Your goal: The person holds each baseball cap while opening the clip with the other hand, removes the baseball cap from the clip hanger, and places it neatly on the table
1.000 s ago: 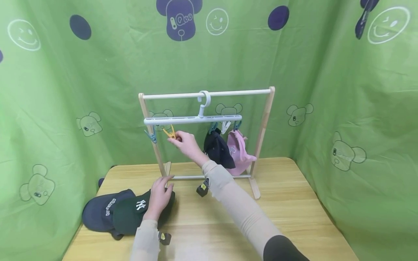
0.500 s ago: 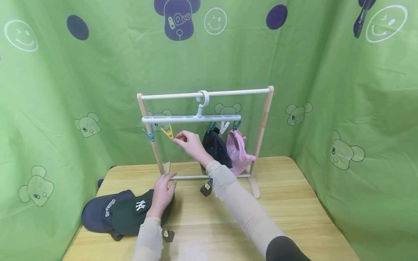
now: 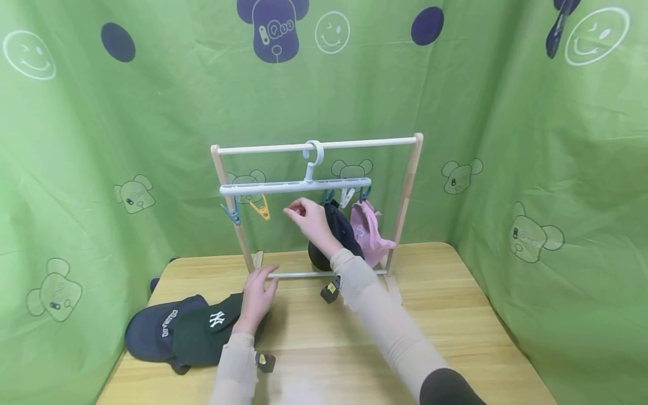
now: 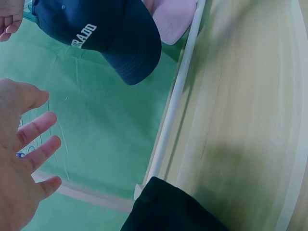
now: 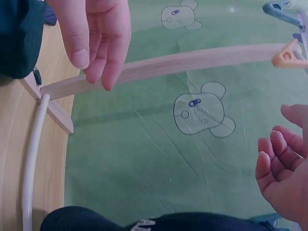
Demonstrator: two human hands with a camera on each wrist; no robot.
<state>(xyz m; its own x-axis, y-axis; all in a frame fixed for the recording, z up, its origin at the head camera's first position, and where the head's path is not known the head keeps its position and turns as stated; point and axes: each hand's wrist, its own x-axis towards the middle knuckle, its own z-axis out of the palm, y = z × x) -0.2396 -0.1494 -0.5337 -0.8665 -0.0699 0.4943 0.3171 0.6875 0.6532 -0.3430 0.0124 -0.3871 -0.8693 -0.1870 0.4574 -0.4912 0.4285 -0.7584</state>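
My right hand [image 3: 313, 222] hovers below the pale blue hanger [image 3: 288, 187], its fingers loosely bent around nothing. To its left, apart from it, a yellow clip [image 3: 260, 210] dangles from the hanger, and farther left a blue clip [image 3: 231, 215]. Behind my right hand and wrist hangs a navy cap [image 4: 115, 33] with white letters, partly hidden in the head view. A pink cap [image 3: 368, 233] hangs beside it. My left hand [image 3: 256, 298] is by a dark green cap [image 3: 197, 337] on the table, covering part of it; its spread fingers hold nothing.
A wooden rack [image 3: 408, 185] with white bars carries the hanger. A white clip [image 3: 347, 197] hangs between the two hung caps. Another navy cap [image 3: 148, 334] lies at the table's left, overlapped by the green one. Green curtains [image 3: 167, 112] enclose the table [image 3: 445, 315].
My right hand has let go of the yellow clip and drawn away to the right. The clip now hangs free. My left hand has shifted slightly rightward.
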